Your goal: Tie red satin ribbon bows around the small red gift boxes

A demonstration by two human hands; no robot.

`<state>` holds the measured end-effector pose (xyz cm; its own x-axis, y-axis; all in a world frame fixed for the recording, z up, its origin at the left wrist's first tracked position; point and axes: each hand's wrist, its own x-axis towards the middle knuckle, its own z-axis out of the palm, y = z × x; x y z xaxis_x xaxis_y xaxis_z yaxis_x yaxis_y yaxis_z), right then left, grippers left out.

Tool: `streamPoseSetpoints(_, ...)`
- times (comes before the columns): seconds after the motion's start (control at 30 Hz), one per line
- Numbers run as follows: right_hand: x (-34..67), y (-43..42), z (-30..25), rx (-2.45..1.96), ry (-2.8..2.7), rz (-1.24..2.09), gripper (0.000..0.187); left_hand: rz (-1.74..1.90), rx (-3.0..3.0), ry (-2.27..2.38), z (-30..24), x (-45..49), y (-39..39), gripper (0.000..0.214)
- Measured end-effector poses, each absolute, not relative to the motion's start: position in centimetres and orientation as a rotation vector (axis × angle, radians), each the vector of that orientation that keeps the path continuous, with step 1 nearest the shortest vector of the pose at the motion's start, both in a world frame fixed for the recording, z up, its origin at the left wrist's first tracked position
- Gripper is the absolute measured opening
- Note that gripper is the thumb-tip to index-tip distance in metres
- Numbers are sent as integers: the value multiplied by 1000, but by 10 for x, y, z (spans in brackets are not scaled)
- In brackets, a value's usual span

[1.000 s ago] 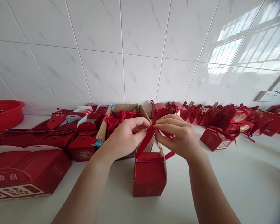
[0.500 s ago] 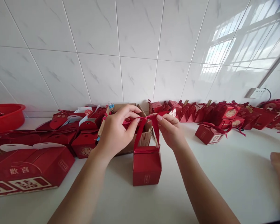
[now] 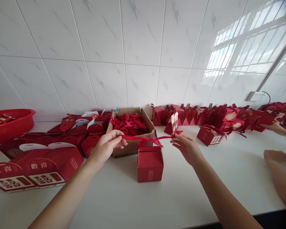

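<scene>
A small red gift box (image 3: 150, 168) stands upright on the white tabletop, between my forearms. Red ribbon (image 3: 146, 140) rises from its top and crosses in a knot just above the lid. My left hand (image 3: 108, 144) pinches one ribbon end between thumb and fingertips, out to the left. On the other side, my right hand (image 3: 186, 147) grips the opposite end. The ribbon runs nearly level and taut between both hands. Right behind the gift box, a cardboard carton (image 3: 127, 149) holds a heap of loose red ribbons (image 3: 131, 124).
Several red boxes with white flaps (image 3: 46, 165) crowd the left, near a red plastic basin (image 3: 11, 125). Finished-looking ribboned boxes (image 3: 211, 135) line the tiled wall (image 3: 143, 82) at the right. Another person's hand (image 3: 280, 127) and arm (image 3: 280, 171) show at the right edge.
My hands have spread apart and come lower, drawing the ribbon ends sideways. The ribbon's crossing has dropped close to the lid. Another person's hand at the right has moved further into view.
</scene>
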<state>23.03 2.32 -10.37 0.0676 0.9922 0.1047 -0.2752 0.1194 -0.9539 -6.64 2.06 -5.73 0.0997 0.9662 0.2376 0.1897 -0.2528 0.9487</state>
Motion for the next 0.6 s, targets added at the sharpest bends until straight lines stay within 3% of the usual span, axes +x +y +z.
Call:
streamPoseSetpoints(0.17, 249, 18, -127, -1179, -1065, 1165, 24, 1132, 1296, 1098, -80, -62, 22, 7)
streamPoseSetpoints(0.6, 236, 9, -160, -1528, -1361, 1129, 14, 704, 1792, 1640, -143, -64, 20, 28)
